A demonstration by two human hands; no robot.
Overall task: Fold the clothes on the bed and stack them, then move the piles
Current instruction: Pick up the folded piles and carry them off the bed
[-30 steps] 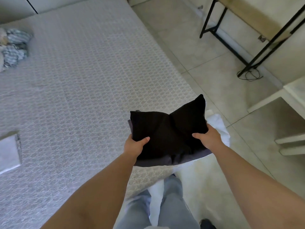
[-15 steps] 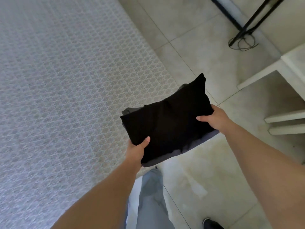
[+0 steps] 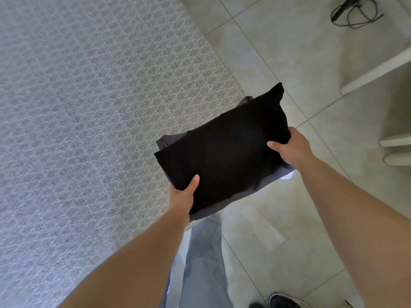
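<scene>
A black cable (image 3: 355,15) lies coiled on the tiled floor (image 3: 289,52).

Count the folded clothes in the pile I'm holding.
3 show: a black piece on top, a grey one under it, and a white bit at the right edge, near the right hand. More may be hidden between them.

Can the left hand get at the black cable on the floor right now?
Probably not. The left hand grips the pile of clothes, as does the right hand, and the cable lies on the tiles far beyond the pile, well out of arm's reach.
</scene>
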